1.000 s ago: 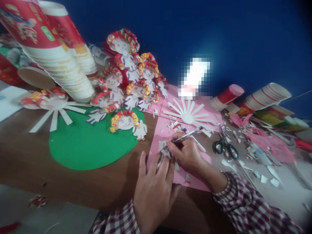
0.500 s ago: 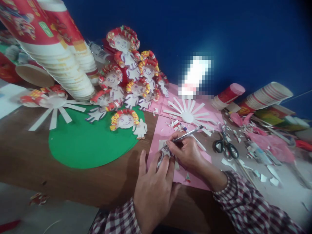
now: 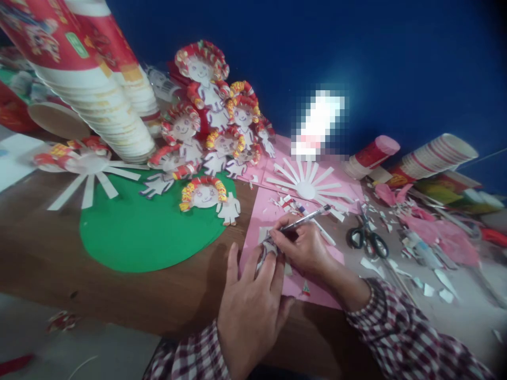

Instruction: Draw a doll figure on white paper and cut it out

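My right hand (image 3: 307, 248) grips a slim pen (image 3: 304, 217), its tip down at a small piece of paper (image 3: 264, 232) on a pink sheet (image 3: 317, 289). Fingers spread and pressed down, my left hand (image 3: 253, 301) holds flat a small paper figure cut-out (image 3: 266, 254) on that paper; much of the figure is hidden under the fingers. To the left, a paper doll head (image 3: 205, 195) with red and yellow curled hair and a small white body cut-out (image 3: 228, 211) lie at the edge of a green paper circle (image 3: 150, 237).
Black-handled scissors (image 3: 366, 240) lie right of the pink sheet among paper scraps (image 3: 428, 289). Several paper dolls (image 3: 202, 71) stand behind the green circle. Tall stacks of paper cups (image 3: 99, 100) lean at the left; another cup stack (image 3: 439, 155) is at the right. A splayed white cup (image 3: 304, 190) lies behind my hands.
Hardly anything differs: the pen tip and right fingers have shifted very slightly at the paper. My left hand stays in place, and the whole view has moved a little.
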`<move>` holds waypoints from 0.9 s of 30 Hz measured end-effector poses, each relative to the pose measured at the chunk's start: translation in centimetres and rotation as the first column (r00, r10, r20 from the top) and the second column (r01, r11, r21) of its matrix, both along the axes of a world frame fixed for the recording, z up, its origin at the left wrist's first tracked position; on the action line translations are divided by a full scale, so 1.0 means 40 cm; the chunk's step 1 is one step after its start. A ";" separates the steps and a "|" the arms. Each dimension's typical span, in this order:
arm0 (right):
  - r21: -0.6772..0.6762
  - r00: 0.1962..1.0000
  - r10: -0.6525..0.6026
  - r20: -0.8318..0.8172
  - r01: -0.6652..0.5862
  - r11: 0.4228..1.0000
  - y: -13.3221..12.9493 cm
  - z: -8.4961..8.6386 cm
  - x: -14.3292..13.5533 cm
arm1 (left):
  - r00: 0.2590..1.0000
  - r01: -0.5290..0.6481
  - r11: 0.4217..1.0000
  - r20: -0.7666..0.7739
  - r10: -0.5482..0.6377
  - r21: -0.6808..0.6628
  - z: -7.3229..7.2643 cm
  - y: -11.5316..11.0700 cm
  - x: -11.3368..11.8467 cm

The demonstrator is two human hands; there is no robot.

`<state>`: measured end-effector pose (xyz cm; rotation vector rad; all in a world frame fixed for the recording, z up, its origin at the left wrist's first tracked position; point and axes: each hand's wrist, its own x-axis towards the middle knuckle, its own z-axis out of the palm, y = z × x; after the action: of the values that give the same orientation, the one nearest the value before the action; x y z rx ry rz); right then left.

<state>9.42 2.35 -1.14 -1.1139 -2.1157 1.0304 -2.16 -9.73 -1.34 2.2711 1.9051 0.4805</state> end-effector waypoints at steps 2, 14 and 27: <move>-0.002 1.000 0.001 -0.001 -0.001 1.000 0.000 -0.003 0.000 | 1.000 0.000 1.000 0.002 0.000 -0.004 0.001 -0.001 0.000; -0.006 1.000 0.024 -0.020 -0.024 1.000 0.001 -0.008 0.001 | 1.000 0.002 1.000 0.019 -0.002 -0.022 0.000 0.002 -0.001; -0.022 1.000 0.027 -0.006 -0.027 0.999 0.002 -0.003 0.000 | 1.000 -0.005 1.000 0.003 0.005 0.017 -0.001 -0.002 0.000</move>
<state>9.41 2.42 -1.25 -1.0952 -2.1251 1.0707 -2.17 -9.82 -1.39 2.2753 1.9125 0.5029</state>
